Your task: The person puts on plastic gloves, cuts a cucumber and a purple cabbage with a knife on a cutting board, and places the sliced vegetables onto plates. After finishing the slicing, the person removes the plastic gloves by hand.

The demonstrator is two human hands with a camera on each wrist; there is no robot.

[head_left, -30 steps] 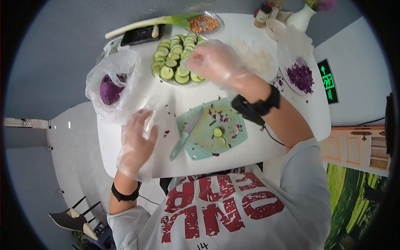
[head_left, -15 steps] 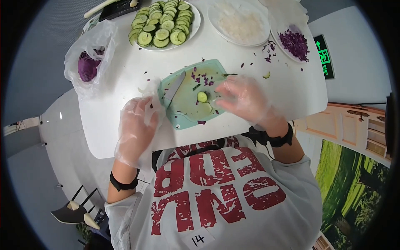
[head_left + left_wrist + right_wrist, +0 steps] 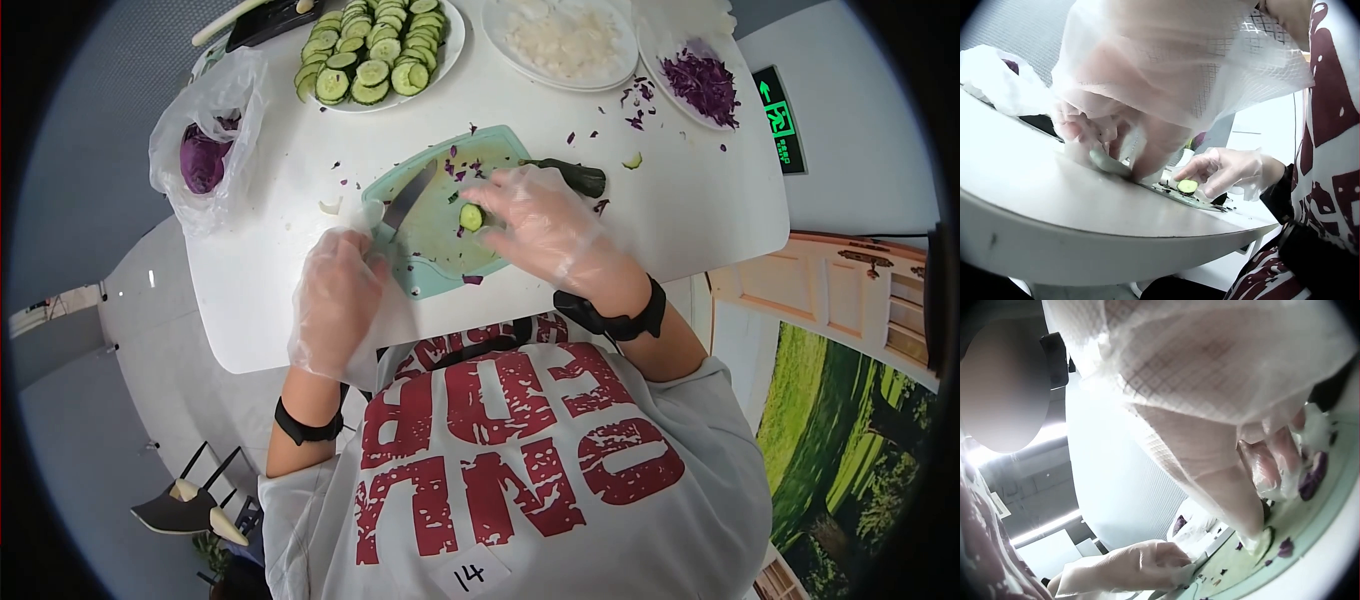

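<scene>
In the head view my gloved left hand is at the knife handle; the left wrist view shows its fingers and thumb gripping the pale green handle. The blade lies over the green cutting board. My gloved right hand is over the board's right side, fingers and thumb apart, with a cut cucumber piece between them. In the right wrist view its thumb touches a thin green slice. A dark cucumber length lies behind this hand.
A plate of cucumber slices is at the back, beside a plate of pale pieces and one of shredded purple cabbage. Purple cabbage sits in a plastic bag at left. Purple scraps dot the table.
My right hand has come down from the cucumber plate to the board and moved left towards the cut piece. My left hand has moved to the knife handle and grips it.
</scene>
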